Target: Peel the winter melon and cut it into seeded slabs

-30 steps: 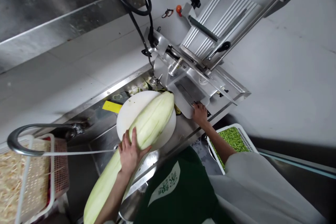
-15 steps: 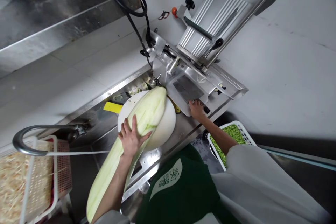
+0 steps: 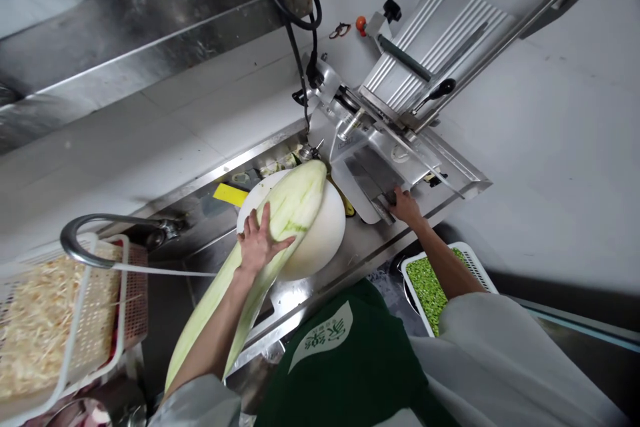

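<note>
A long, pale green peeled winter melon (image 3: 295, 203) lies slantwise across a round white chopping board (image 3: 325, 237), its lower end reaching past the board towards me. My left hand (image 3: 259, 243) rests on top of it, fingers spread and palm down. To the right, a broad-bladed cleaver (image 3: 370, 177) is over the metal tray of a slicing machine (image 3: 367, 123). My right hand (image 3: 406, 207) has its fingers curled at the cleaver's handle end; its exact hold is partly hidden.
A yellow scraper-like piece (image 3: 231, 195) and vegetable scraps lie behind the board. At left are a curved tap (image 3: 75, 233) and baskets of pale shreds (image 3: 40, 320). A white basket of chopped greens (image 3: 430, 290) stands low at right. A steel shelf (image 3: 150, 53) overhangs the back.
My right hand has shifted its hold at the cleaver, and the blade has turned and moved on the tray. My left hand stays on the melon. The whole view has swung slightly left.
</note>
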A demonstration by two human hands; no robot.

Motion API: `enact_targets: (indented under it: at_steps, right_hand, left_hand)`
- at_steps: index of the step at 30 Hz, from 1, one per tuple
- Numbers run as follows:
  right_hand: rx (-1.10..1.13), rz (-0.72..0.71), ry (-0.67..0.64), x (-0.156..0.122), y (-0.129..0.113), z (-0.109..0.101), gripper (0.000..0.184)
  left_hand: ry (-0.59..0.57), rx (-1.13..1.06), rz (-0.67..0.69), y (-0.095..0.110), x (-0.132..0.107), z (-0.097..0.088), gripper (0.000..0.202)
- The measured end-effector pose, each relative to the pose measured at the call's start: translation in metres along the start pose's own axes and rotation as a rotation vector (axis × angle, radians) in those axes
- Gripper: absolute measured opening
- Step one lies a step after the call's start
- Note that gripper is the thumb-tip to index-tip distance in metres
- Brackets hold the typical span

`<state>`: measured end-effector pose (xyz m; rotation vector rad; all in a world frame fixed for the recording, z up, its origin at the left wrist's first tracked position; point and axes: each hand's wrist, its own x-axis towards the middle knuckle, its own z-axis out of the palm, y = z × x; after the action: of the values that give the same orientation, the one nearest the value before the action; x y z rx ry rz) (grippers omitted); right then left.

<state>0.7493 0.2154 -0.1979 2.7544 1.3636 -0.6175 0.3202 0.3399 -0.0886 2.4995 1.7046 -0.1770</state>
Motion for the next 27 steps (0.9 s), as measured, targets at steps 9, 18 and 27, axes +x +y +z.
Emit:
enact_targets:
  at_steps: [9, 18, 27]
  right_hand:
    - [-0.015, -0.051, 0.148, -0.094, 0.024, -0.028, 0.049]
    - [0.038, -0.404, 0.046, -0.125, -0.022, -0.101, 0.032]
    - [-0.143, -0.491, -0.018, -0.085, -0.057, -0.154, 0.031]
  left_hand:
    - [0.057, 0.097, 0.006, 0.016, -0.016, 0.005, 0.118]
    - [0.045, 0.089, 0.029, 0.012, -0.013, 0.002, 0.117]
    - [0.018, 0.055, 0.030, 0.012, -0.013, 0.001, 0.121]
